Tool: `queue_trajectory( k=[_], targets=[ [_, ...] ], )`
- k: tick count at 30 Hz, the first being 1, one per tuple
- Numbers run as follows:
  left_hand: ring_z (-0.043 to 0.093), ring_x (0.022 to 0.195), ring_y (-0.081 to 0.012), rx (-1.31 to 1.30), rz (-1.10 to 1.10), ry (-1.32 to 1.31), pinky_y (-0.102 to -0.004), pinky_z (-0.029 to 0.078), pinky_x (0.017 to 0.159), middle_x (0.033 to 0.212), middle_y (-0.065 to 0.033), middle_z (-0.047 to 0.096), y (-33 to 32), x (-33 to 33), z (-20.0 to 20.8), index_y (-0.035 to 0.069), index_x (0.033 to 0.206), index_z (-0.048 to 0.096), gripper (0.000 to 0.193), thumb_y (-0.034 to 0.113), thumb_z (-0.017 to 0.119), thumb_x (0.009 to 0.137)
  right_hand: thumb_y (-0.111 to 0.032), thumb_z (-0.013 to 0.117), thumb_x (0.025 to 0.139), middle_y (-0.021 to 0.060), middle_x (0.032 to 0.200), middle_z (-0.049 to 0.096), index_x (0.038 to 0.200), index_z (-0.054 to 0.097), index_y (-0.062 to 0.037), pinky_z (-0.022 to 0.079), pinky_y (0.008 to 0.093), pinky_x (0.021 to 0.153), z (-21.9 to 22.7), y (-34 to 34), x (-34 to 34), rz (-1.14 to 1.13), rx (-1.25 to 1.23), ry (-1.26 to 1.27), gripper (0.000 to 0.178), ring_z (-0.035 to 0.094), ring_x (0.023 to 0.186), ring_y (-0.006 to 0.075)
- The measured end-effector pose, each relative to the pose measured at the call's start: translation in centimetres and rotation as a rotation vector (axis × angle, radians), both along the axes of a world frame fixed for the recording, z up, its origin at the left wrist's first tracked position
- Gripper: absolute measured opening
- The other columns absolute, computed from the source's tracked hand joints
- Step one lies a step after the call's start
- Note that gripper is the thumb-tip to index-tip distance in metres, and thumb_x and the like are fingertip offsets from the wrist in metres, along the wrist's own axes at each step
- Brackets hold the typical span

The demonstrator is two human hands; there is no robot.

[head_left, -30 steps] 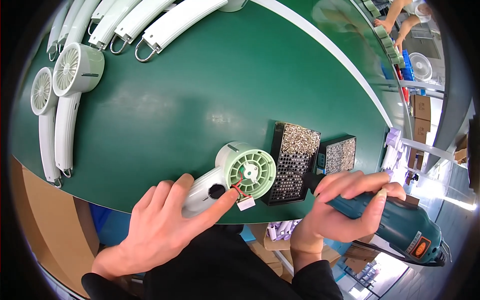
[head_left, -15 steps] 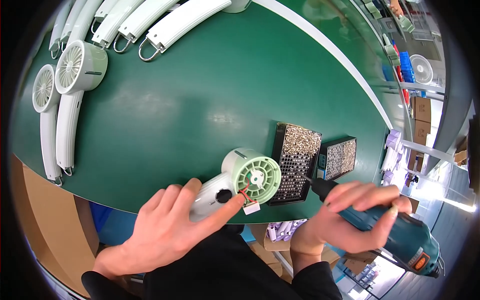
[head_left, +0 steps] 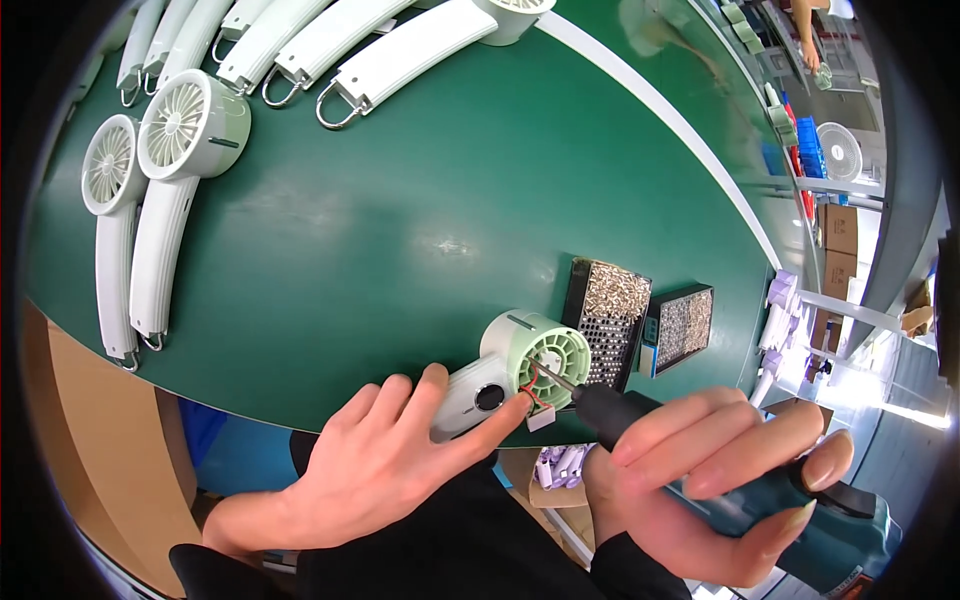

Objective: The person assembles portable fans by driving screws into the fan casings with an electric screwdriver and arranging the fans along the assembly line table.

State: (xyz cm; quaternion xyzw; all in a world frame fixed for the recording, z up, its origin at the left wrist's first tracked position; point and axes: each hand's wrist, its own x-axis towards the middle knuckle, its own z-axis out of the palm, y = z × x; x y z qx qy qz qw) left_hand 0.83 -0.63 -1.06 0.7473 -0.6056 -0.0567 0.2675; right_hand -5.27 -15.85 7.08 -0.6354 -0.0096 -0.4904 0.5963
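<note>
White plastic and seemingly only part-assembled, its red wires (head_left: 532, 378) and pale plug (head_left: 541, 418) hanging out, a handheld fan (head_left: 497, 362) was held at the bench's (head_left: 350, 250) near edge in the left hand (head_left: 385, 455) while the right hand (head_left: 700, 470) gripped a teal power screwdriver (head_left: 612, 412), bit (head_left: 554, 377) over the open face (head_left: 573, 353).

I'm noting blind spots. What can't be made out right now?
All in the head view:
Lower handle of the white and pale-green plastic handheld fan: behind the left grip.
Lower rear of the teal and black electric screwdriver: cut off by the lower edge.
Whether its thin metal bit touches a screw: too small to tell.
Individual tiny golden metal screws in the larger black rectangular tray: too small to count.
</note>
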Motion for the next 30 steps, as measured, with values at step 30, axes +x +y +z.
queue_trajectory(
  k=[30],
  targets=[
    [0.054, 0.086, -0.0235, 0.008, 0.017, 0.097, -0.0296, 0.043, 0.072, 0.097, -0.013, 0.055, 0.2, 0.6, 0.0, 0.031, 0.126, 0.053, 0.059, 0.011, 0.06, 0.07, -0.026, 0.042, 0.096, 0.0143, 0.072, 0.049, 0.113, 0.033, -0.0063, 0.047, 0.0413, 0.036, 0.0, -2.6, -0.8, 0.115, 0.329, 0.06, 0.028, 0.049, 0.04, 0.0285]
  ],
)
